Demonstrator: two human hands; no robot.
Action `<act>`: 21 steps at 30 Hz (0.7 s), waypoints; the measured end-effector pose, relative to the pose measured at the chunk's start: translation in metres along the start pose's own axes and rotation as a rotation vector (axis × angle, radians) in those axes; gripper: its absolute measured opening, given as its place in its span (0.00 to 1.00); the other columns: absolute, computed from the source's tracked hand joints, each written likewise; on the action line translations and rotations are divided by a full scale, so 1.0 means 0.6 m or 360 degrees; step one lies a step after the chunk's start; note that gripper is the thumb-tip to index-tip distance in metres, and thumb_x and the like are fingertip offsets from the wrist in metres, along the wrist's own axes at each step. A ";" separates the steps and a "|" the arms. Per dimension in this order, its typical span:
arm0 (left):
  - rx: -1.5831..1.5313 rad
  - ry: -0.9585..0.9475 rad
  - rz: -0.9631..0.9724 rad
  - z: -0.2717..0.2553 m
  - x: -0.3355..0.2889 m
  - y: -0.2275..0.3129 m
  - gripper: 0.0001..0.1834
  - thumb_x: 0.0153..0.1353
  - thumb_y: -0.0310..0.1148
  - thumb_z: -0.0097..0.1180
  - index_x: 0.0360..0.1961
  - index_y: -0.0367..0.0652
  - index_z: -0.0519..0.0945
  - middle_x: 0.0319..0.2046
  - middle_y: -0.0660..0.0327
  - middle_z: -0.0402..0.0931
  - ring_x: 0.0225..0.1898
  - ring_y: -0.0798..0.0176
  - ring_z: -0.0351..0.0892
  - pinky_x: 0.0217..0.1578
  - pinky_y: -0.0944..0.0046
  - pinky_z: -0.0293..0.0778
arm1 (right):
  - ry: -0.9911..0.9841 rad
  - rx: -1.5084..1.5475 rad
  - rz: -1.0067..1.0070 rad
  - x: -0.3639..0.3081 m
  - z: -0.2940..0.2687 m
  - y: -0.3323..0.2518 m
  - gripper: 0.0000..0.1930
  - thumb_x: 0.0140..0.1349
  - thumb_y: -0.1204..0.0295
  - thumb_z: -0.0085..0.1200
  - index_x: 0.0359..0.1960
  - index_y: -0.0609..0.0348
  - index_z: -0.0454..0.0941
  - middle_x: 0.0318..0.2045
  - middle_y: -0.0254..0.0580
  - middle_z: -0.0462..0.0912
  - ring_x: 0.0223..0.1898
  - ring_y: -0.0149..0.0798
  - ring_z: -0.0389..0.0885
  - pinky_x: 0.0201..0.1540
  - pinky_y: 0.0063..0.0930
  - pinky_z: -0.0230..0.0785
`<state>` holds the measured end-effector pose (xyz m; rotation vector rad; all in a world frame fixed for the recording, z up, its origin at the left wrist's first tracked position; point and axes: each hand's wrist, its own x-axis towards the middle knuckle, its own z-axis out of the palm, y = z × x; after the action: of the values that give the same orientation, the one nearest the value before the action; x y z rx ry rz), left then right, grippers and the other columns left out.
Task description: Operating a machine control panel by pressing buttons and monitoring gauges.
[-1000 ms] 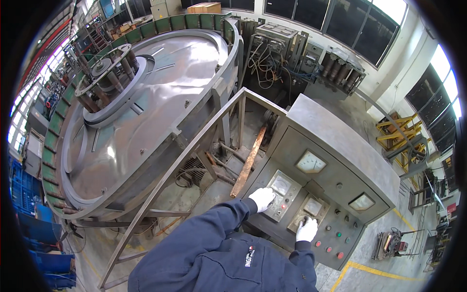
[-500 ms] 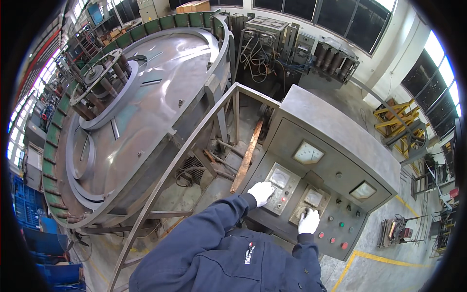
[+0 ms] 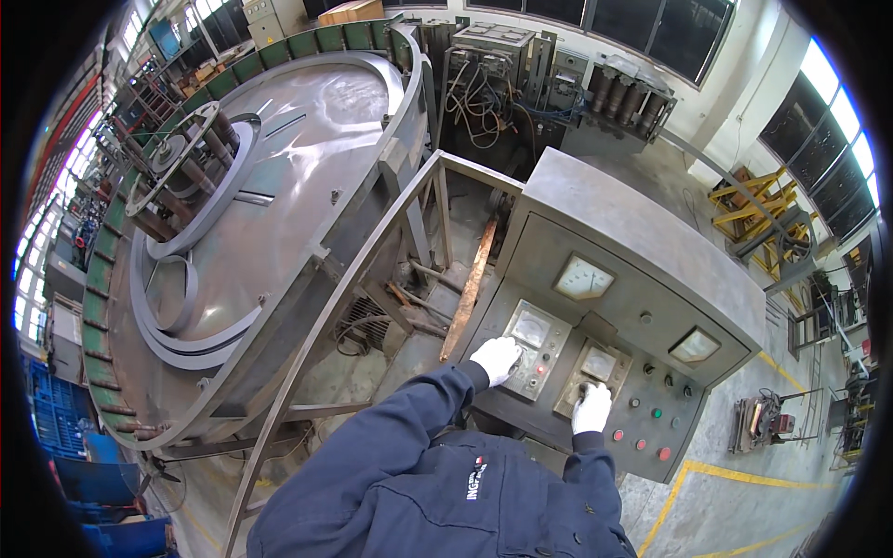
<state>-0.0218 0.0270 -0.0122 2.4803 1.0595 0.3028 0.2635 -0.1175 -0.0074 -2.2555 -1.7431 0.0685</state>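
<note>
My left hand (image 3: 496,361), in a white glove, curls its fingers at the left edge of the left control plate (image 3: 536,358), on a small knob mostly hidden by them. My right hand (image 3: 592,409), also gloved in white, grips a dark control knob (image 3: 584,389) on the lower part of the right control plate (image 3: 603,357). Both plates sit on the sloping front of a grey control cabinet (image 3: 642,219). Above them is a needle gauge (image 3: 583,278). Round push buttons, among them a red button (image 3: 618,435) and a green button (image 3: 657,412), lie right of my right hand.
A large round machine table (image 3: 288,186) with curved metal strips (image 3: 200,357) fills the left. Between it and the cabinet stand a metal frame rail (image 3: 321,339) and a leaning rusty bar (image 3: 472,293). Yellow stands (image 3: 758,214) are at the far right, and a yellow floor line (image 3: 684,474) runs beside the cabinet.
The curved strips and slots on the round table have shifted position, as if it had turned. The whole view has moved slightly. Both hands stay at their control plates.
</note>
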 end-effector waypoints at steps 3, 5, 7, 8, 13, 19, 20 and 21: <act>-0.0006 -0.0006 -0.0009 -0.002 0.001 0.001 0.11 0.63 0.35 0.62 0.42 0.40 0.83 0.40 0.46 0.80 0.46 0.40 0.83 0.49 0.43 0.79 | -0.0016 -0.0001 -0.0030 0.001 0.000 0.001 0.12 0.58 0.79 0.61 0.43 0.55 0.88 0.45 0.52 0.83 0.50 0.59 0.80 0.55 0.53 0.74; -0.0002 -0.0011 -0.0010 -0.002 0.002 0.001 0.11 0.63 0.35 0.62 0.42 0.40 0.83 0.40 0.46 0.80 0.45 0.40 0.83 0.49 0.44 0.79 | -0.0038 -0.0027 -0.0026 0.002 0.003 0.003 0.13 0.58 0.78 0.62 0.45 0.55 0.88 0.46 0.52 0.82 0.52 0.58 0.80 0.56 0.52 0.74; 0.0018 -0.0018 -0.0007 -0.001 0.004 0.001 0.11 0.63 0.35 0.62 0.42 0.41 0.83 0.40 0.46 0.80 0.45 0.40 0.83 0.49 0.44 0.79 | -0.0067 -0.0054 -0.0024 0.000 0.004 0.006 0.15 0.58 0.76 0.64 0.48 0.54 0.87 0.48 0.51 0.82 0.53 0.57 0.80 0.57 0.52 0.74; 0.0019 -0.0016 -0.0007 0.000 0.003 0.000 0.11 0.63 0.35 0.62 0.42 0.41 0.82 0.40 0.46 0.80 0.45 0.40 0.83 0.49 0.44 0.79 | -0.0086 -0.0067 -0.0026 0.000 -0.002 0.002 0.16 0.58 0.74 0.65 0.50 0.54 0.86 0.49 0.51 0.82 0.53 0.57 0.79 0.57 0.51 0.73; 0.0040 -0.0004 0.0005 0.006 0.003 -0.006 0.11 0.63 0.35 0.63 0.41 0.41 0.82 0.40 0.46 0.80 0.45 0.40 0.83 0.48 0.44 0.79 | -0.0045 -0.0127 0.0072 -0.007 0.004 -0.001 0.22 0.60 0.64 0.71 0.56 0.53 0.84 0.51 0.48 0.81 0.55 0.54 0.79 0.58 0.50 0.73; 0.0006 -0.0023 -0.0002 0.000 0.005 0.002 0.10 0.62 0.35 0.63 0.40 0.41 0.82 0.39 0.46 0.80 0.45 0.41 0.83 0.48 0.44 0.80 | -0.0102 -0.0186 0.0193 -0.005 0.003 0.002 0.20 0.64 0.61 0.70 0.54 0.53 0.85 0.49 0.48 0.81 0.53 0.53 0.80 0.55 0.49 0.74; 0.0010 -0.0018 0.0010 -0.002 0.004 0.002 0.10 0.62 0.35 0.63 0.40 0.41 0.82 0.39 0.46 0.80 0.45 0.41 0.83 0.48 0.44 0.80 | -0.0104 -0.0178 0.0199 -0.005 0.004 0.004 0.19 0.64 0.61 0.69 0.53 0.54 0.85 0.49 0.49 0.81 0.53 0.53 0.80 0.55 0.49 0.74; 0.0012 -0.0012 0.0022 -0.003 0.004 0.003 0.10 0.62 0.34 0.63 0.40 0.41 0.82 0.39 0.46 0.80 0.45 0.41 0.83 0.48 0.44 0.80 | -0.0106 -0.0171 0.0205 -0.005 0.006 0.006 0.18 0.65 0.61 0.69 0.53 0.54 0.85 0.48 0.49 0.81 0.52 0.53 0.81 0.55 0.50 0.74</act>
<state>-0.0197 0.0285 -0.0098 2.4945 1.0431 0.2937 0.2655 -0.1208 -0.0121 -2.4682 -1.6688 0.0796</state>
